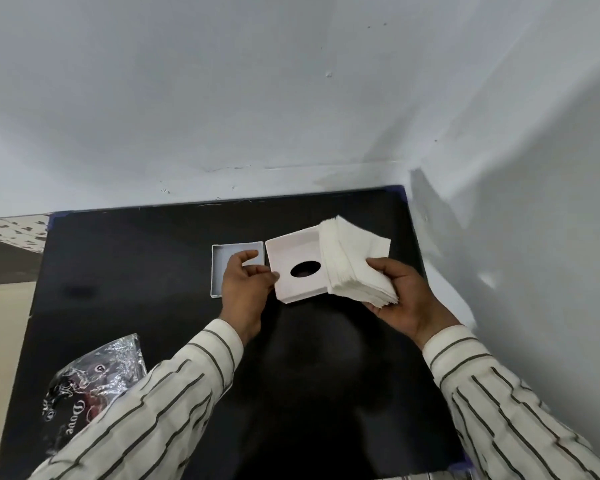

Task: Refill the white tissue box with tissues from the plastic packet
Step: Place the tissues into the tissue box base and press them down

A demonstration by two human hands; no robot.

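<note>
White tissue stack (pixel 354 261) gripped by right hand (pixel 400 299), tilted; left hand (pixel 245 289) pinches holed lid (pixel 295 268).

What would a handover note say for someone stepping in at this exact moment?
Right hand: gripping the stack of tissues, held above the black table.
Left hand: holding the left edge of the box lid, the part with the oval hole, lifted and tilted.
Box tray: open on the table, left of the lid, apparently empty.
Plastic packet: crumpled at the near left.
Done: tissues out of the packet, box opened.
Left: set the stack in the tray, fit the lid back on.
</note>
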